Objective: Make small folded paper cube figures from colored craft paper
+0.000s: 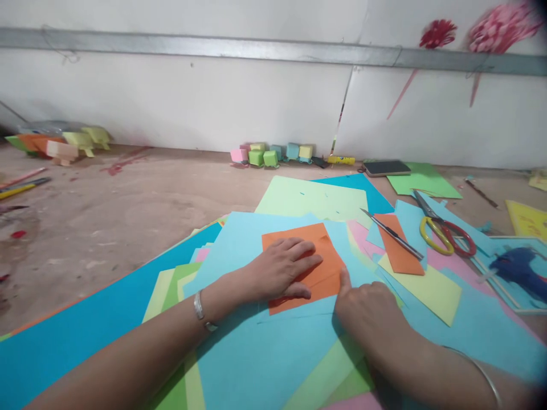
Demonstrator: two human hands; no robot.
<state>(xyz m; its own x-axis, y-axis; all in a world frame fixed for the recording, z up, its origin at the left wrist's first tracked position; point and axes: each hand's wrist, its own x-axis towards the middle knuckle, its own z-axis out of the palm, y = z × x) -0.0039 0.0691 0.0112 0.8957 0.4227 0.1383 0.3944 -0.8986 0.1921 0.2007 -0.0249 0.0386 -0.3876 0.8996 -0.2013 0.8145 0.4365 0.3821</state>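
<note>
An orange paper piece point(327, 262) with crease lines lies on a large light blue sheet point(248, 353). My left hand point(284, 270) rests flat on it, fingers spread and pointing right. At the paper's right edge is my right hand point(370, 307); its index finger or thumb touches the edge, and the other fingers are curled under. Whether anything is between those curled fingers is hidden. Right of the hands, a craft knife point(393, 234) lies across a smaller orange strip point(399, 253).
Scissors point(442, 228) with yellow and red handles and a blue glue gun point(519, 267) lie at the right. A phone point(387, 167), a yellow tube point(341, 160) and small paper cubes point(256, 156) stand along the wall. Folded paper shapes point(62, 149) sit far left.
</note>
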